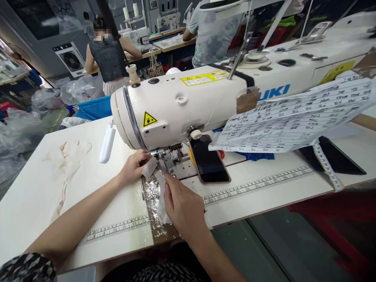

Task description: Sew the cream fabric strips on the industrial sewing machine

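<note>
A white sewing machine lies across the table, its presser foot area right in front of my hands. My left hand is closed at the left of the needle area, fingertips pinching a small piece of white fabric. From the right, my right hand grips slim metal tweezers, whose tips point up toward the presser foot; the tips themselves are hard to make out. A white strip of fabric hangs below, beside my right fingers, over a clear plastic cover.
A phone lies right of the needle area. A handwritten sheet hangs from the machine arm. Printed rulers run along the table's front edge. A tape measure crosses a dark tablet. Two people sit or stand beyond.
</note>
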Available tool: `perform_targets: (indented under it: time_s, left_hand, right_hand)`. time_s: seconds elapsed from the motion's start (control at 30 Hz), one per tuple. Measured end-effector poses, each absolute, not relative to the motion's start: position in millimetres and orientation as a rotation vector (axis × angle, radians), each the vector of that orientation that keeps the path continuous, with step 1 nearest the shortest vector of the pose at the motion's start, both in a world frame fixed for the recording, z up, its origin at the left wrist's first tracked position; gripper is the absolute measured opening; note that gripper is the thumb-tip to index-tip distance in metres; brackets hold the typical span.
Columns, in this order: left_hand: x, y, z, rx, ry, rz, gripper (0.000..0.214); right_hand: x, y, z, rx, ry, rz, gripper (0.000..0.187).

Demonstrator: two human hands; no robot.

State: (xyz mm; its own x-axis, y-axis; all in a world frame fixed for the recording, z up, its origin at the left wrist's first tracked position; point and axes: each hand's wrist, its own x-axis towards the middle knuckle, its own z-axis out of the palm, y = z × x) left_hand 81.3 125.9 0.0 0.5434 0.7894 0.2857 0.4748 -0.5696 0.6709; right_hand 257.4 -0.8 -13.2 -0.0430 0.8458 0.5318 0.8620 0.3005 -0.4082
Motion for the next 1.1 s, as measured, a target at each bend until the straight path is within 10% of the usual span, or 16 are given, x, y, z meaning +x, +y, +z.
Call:
perform_targets:
  time_s: [1.1]
  left_hand:
    - [84.3,122.6,0.0,2.432,1.069,0.784,0.020]
  right_hand:
    - [255.8,3.5,-12.1,-1.562,-1.874,-0.061,0.028]
